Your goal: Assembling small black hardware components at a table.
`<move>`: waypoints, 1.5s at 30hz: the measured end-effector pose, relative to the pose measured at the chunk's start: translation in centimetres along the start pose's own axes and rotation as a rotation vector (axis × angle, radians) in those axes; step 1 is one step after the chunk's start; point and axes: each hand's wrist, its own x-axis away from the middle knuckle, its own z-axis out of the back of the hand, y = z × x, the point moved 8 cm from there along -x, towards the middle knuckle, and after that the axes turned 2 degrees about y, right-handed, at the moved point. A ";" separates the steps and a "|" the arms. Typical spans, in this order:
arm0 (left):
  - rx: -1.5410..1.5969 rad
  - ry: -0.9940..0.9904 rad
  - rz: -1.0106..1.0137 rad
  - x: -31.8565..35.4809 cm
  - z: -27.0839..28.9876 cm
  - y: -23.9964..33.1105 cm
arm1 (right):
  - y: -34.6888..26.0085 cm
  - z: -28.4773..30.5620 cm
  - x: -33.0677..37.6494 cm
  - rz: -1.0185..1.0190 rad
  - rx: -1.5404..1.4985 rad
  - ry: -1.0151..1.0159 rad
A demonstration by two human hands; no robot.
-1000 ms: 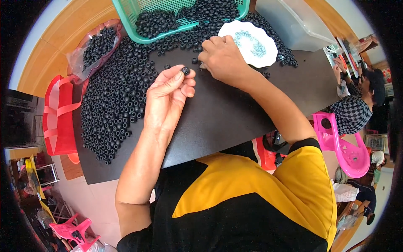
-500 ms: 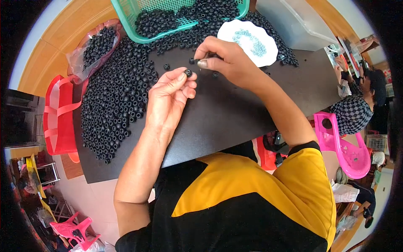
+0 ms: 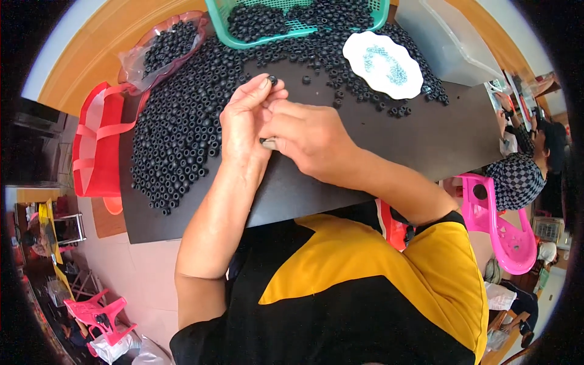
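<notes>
My left hand (image 3: 242,118) is raised over the dark table, its thumb and forefinger pinching a small black ring-shaped bead (image 3: 273,80). My right hand (image 3: 316,139) crosses in front of the left palm, its fingers bent against it. At the right thumb tip a small dark piece (image 3: 263,140) shows, partly hidden; it looks like another such bead. A large heap of black beads (image 3: 176,128) spreads to the left and beyond my hands. A white scalloped plate (image 3: 359,76) with tiny bluish rings (image 3: 383,61) rests on the beads at the far right.
A green plastic basket (image 3: 234,44) of black beads stands at the back. To its left is a reddish bowl (image 3: 198,45) with a plastic bag and more beads. A clear bin (image 3: 450,48) stands back right; a red bag (image 3: 97,146) is at left. A person (image 3: 517,173) sits far right.
My right hand has come down and left from near the plate to the left palm. The left hand still pinches a bead. The whole view has shifted slightly.
</notes>
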 end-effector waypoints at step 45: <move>0.083 -0.281 0.098 0.8 -2.1 -2.2 | 10.3 2.3 0.1 -0.620 -0.860 0.099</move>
